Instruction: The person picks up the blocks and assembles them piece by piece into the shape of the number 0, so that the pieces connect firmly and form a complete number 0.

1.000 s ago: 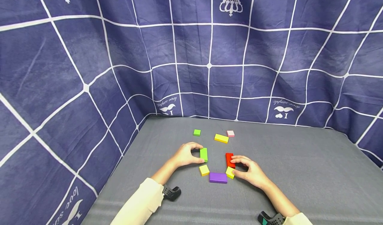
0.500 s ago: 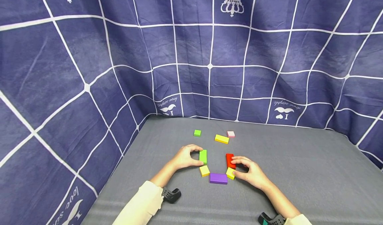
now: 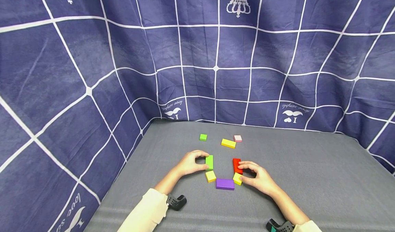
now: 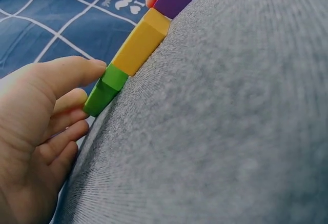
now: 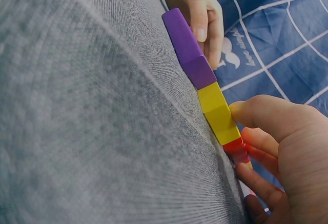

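Observation:
My left hand (image 3: 189, 163) pinches a long light green block (image 3: 209, 162) lengthwise, thumb at the near end and a finger at the far end. Just nearer lies a small yellow block (image 3: 211, 176); the left wrist view shows its side (image 4: 141, 44) against the green block's end (image 4: 105, 88). A purple block (image 3: 225, 184) lies crosswise between the two sides. On the right, my right hand (image 3: 258, 177) rests its thumb on another small yellow block (image 5: 219, 116) and its fingers on a red block (image 3: 237, 165). These two blocks touch; the fingers partly cover the red one.
Farther back on the grey cloth (image 3: 293, 166) lie a small green block (image 3: 203, 137), a long yellow block (image 3: 228, 143) and a small pink block (image 3: 237, 138). A blue curtain (image 3: 197, 46) with white lines stands behind and to the left.
My left hand has drawn the long green block slightly toward me, close to the left yellow block. The right hand and the other blocks stay in place.

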Demonstrator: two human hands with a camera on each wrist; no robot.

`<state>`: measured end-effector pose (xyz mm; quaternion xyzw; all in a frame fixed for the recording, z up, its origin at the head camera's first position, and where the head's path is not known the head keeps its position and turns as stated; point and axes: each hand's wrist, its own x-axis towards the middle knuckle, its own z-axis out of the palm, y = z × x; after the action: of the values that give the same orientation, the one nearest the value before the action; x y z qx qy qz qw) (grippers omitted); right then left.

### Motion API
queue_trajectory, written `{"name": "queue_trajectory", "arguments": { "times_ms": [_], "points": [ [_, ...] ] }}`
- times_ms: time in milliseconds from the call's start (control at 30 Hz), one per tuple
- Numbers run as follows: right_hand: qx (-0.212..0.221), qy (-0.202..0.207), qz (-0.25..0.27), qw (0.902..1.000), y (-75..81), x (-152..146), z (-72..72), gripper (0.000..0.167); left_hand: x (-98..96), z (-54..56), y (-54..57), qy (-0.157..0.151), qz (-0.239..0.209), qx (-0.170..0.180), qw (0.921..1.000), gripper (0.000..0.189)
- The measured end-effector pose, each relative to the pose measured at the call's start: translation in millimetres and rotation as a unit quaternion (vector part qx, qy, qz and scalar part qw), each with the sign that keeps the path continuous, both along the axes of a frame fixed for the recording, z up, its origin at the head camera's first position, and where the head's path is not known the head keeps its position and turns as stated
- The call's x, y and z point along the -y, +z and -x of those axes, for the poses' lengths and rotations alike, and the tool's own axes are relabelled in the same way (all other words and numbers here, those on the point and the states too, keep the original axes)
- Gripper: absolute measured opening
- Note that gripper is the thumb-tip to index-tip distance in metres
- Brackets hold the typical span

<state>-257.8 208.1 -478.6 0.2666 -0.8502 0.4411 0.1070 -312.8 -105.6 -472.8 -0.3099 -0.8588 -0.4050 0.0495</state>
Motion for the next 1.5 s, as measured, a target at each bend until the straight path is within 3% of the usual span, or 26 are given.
{"name": "queue_trajectory", "arguments": {
  "times_ms": [200, 800, 1100, 1267, 1500],
  "points": [
    [-0.019, 0.011, 0.009, 0.9997, -0.3, 1, -0.5, 0.032, -0.6, -2.2, 1.1, -0.004, 0.001, 0.001, 1.0, 0.042],
    [-0.008, 0.005, -0.003, 1.0, -0.6, -1, 0.3, 0.029, -1.3, -6.1, 3.4, -0.013, 0.013, -0.017, 0.9997, 0.04],
    [-0.001, 0.006, -0.002, 1.0, -2.3, -1, 1.3, 0.03, -10.6, -24.1, 5.2, 0.006, -0.006, -0.088, 0.996, 0.028],
    [-0.006, 0.004, -0.004, 1.0, -2.1, -2, 1.5, 0.03, -14.6, -31.8, 4.1, -0.001, 0.023, -0.128, 0.9915, 0.025],
    [-0.003, 0.002, -0.005, 1.0, -1.2, -1, 0.4, 0.03, -15.1, -35.9, 3.2, -0.021, 0.032, -0.147, 0.9884, 0.023]
  ]
}}
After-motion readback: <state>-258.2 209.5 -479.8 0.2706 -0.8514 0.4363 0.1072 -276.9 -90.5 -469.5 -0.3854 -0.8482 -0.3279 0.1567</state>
